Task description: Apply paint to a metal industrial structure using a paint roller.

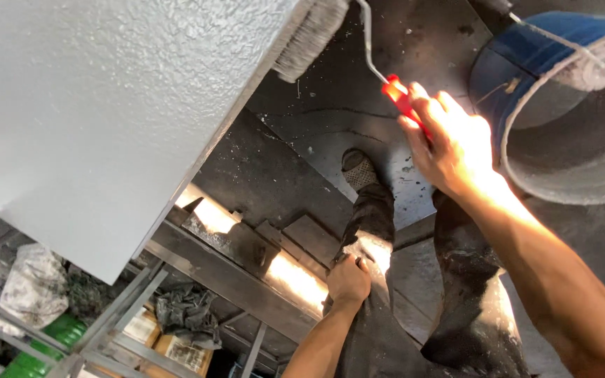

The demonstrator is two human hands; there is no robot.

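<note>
Single head-worn view, tilted steeply down along the body, close to the hands, legs and floor (358, 105).
</note>
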